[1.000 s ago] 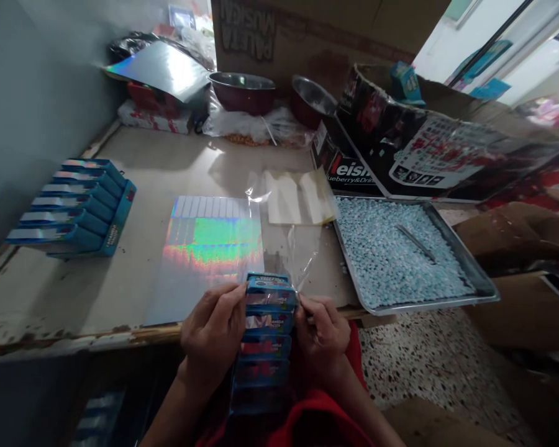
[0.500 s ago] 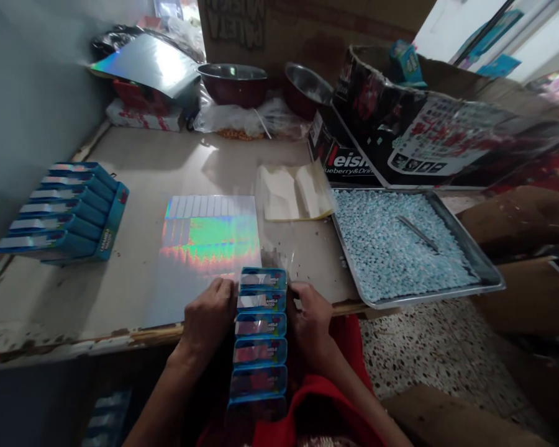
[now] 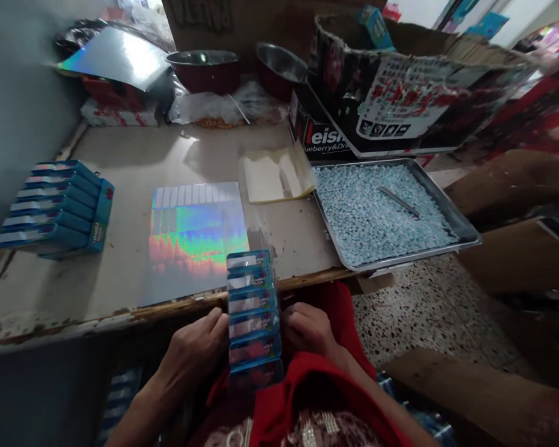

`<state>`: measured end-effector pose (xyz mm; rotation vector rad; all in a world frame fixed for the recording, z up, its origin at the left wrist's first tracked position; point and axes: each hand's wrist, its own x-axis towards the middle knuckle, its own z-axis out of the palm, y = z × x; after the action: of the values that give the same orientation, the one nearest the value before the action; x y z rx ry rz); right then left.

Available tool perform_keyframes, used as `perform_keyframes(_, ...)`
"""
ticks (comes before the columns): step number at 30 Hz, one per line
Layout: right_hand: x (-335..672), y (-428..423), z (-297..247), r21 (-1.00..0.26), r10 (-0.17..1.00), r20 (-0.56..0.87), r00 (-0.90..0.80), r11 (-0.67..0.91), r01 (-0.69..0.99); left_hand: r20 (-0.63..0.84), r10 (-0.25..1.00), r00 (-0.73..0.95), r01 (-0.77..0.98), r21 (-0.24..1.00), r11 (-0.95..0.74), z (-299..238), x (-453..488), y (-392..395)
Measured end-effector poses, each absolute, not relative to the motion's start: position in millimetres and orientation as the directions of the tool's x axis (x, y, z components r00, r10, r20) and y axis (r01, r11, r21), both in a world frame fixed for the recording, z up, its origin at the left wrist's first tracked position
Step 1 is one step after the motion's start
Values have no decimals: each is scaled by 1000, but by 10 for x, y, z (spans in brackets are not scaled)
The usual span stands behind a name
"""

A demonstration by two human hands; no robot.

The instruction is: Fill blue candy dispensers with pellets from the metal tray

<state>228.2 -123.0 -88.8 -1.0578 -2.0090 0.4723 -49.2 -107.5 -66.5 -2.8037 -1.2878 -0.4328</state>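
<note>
A row of several small blue candy boxes (image 3: 250, 303) with silvery labels lies over my lap, its far end overlapping the table's front edge. At the row's left side, my left hand (image 3: 200, 341) has its fingers curled in against the boxes. My right hand (image 3: 310, 328) presses against the opposite side, fingers bent too. The undersides of both hands' fingers are hidden. Just beyond the row, a shiny holographic sheet (image 3: 198, 239) with a strip of pale labels along its far edge lies flat on the table (image 3: 125, 155).
More blue boxes (image 3: 60, 205) stand grouped at the left. A metal tray (image 3: 470, 239) of pale blue candies (image 3: 354, 217) holds a metal strip (image 3: 399, 202). Behind are yellowish paper (image 3: 270, 177), two bowls (image 3: 204, 71) and a large black carton (image 3: 400, 93). Cardboard boxes (image 3: 475, 385) lie at the lower right.
Both hands have slid toward my body along the sides of the box row. The row's far end sits nearer the table's front edge. My view has shifted slightly.
</note>
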Motion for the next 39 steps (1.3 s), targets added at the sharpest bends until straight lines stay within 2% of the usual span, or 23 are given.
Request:
perform_keyframes(3,2450,-1502,-921,-730,818,400,-414,557,395,255,731,632,691,242,-682,-734,-520,-1472)
perform_keyframes(6,2588,-1704,-931,-804,768,328,-550,532,264,194,783,591,616,519,-593,-834,-543,-1843)
perform_keyframes(9,2634,-1804,-957,-881,795,248,-553,423,213,-16,910,413,483,851,-205,-887,-442,-2094)
perform_keyframes(11,2602,-1827,-979,-932,870,153,-469,285,225,-184,947,261,299,949,102,-878,-302,-2174)
perform_keyframes(13,2528,-1819,-998,-952,919,70,-387,177,248,-311,943,122,133,946,295,-822,-148,-2163)
perform_keyframes(16,2364,-1731,-1021,-939,939,92,-331,193,285,-355,935,-18,67,932,355,-654,26,-1971)
perform_keyframes(19,2192,-1580,-1023,-857,946,217,-243,304,417,-295,955,-13,253,923,289,-476,108,-1686)
perform_keyframes(23,2050,-1444,-1008,-697,906,368,-209,418,583,-185,981,-60,544,818,187,-481,139,-1483)
perform_keyframes(26,2008,-1433,-1019,-578,851,467,-239,499,646,-127,987,-94,631,759,158,-621,125,-1490)
perform_keyframes(29,1973,-1443,-1061,-455,811,537,-233,512,729,-75,992,-97,695,709,122,-740,115,-1522)
perform_keyframes(31,1942,-1449,-1095,-423,799,557,-227,507,751,-36,995,-98,725,682,96,-791,134,-1530)
perform_keyframes(33,1925,-1468,-1108,-444,803,558,-206,500,744,-18,994,-105,730,678,89,-818,155,-1530)
perform_keyframes(35,1960,-1502,-1076,-533,843,506,-185,473,702,-56,990,-130,693,709,131,-809,119,-1520)
perform_keyframes(37,2080,-1515,-995,-712,926,331,-181,371,596,-167,981,-104,593,781,196,-751,-28,-1487)
perform_keyframes(39,2260,-1441,-893,-899,975,103,-196,176,401,-259,966,23,412,883,226,-645,-272,-1410)
